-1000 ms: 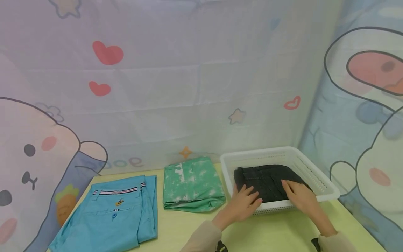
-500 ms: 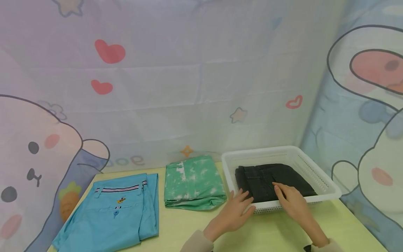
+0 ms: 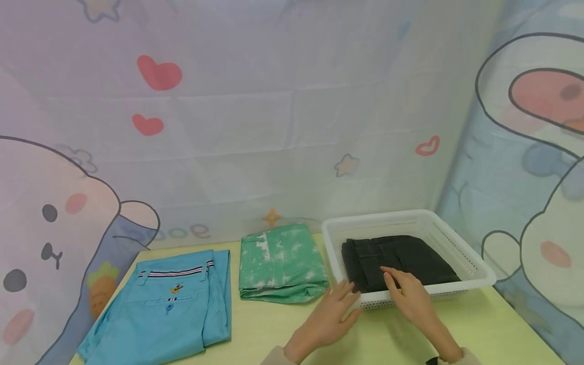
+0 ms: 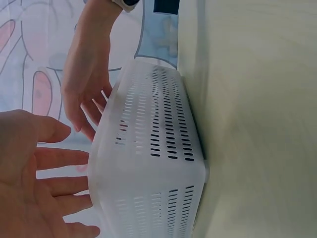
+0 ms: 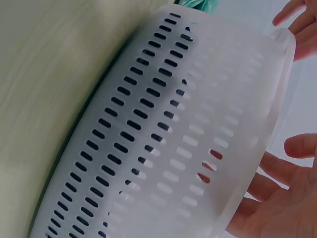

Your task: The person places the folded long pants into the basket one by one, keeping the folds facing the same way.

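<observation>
A folded black garment (image 3: 410, 258) lies inside a white perforated plastic basket (image 3: 438, 228) on the right of the table. My left hand (image 3: 326, 317) is at the basket's front left corner, its fingers spread and fairly straight; in the left wrist view they reach to the rim. Over the front rim extends my right hand (image 3: 410, 299), with its fingers loosely bent near the garment's front edge. Neither hand grips anything. From the right wrist view the basket wall (image 5: 188, 114) hides part of the right fingers.
A folded green and white patterned garment (image 3: 283, 263) lies left of the basket. Farther left are folded light-blue trousers (image 3: 169, 309) with a striped waistband. The pale yellow table (image 3: 255, 329) meets printed cloth hangings (image 3: 255, 126) behind and at the right.
Both hands have drawn left and toward the front, off most of the black garment. The garment stays flat in the basket. The view has shifted slightly.
</observation>
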{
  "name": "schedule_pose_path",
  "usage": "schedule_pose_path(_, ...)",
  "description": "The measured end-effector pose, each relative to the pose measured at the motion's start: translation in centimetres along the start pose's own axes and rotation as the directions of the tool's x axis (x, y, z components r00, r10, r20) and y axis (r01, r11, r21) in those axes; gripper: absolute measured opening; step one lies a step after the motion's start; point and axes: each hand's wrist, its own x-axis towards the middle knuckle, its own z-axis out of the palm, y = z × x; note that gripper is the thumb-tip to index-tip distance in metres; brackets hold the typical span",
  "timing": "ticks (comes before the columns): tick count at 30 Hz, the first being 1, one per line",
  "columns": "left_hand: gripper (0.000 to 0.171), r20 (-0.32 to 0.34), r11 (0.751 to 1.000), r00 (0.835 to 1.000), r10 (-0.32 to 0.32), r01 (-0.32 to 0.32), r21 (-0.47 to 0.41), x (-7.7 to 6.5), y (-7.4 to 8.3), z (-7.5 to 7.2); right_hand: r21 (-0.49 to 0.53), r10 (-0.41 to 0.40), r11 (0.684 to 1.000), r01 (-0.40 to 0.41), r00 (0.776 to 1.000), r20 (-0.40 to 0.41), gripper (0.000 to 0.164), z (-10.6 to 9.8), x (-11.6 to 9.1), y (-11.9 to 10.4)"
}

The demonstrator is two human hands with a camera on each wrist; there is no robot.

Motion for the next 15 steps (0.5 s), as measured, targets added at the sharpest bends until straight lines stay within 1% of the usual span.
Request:
schedule_pose_path(4, 0.039, -0.036, 1.000, 0.999, -0.002, 0.003, 0.030, -0.6, -0.1, -0.1, -0.008, -0.017, 1.000, 0.017, 1.000, -0.022, 0.032, 0.3, -0.1, -0.4)
schedule_pose_path(8, 0.038, -0.070, 0.999, 0.997, -0.008, 0.012, 0.045, -1.1, -0.2, -0.7, -0.034, -0.027, 0.999, 0.026, 0.999, -0.029, 0.032, 0.5, -0.1, -0.8)
schedule_pose_path(11, 0.038, -0.071, 0.999, 0.997, -0.040, 0.042, 0.025, -1.4, -0.4, -1.1, -0.056, -0.041, 0.998, 0.039, 0.999, -0.036, 0.031, 0.7, -0.2, -1.2)
schedule_pose_path(15, 0.039, -0.045, 0.995, 0.994, -0.095, 0.094, -0.029, -1.7, -0.7, -1.6, -0.077, -0.080, 0.994, 0.076, 0.995, -0.053, 0.029, 1.0, -0.2, -1.7)
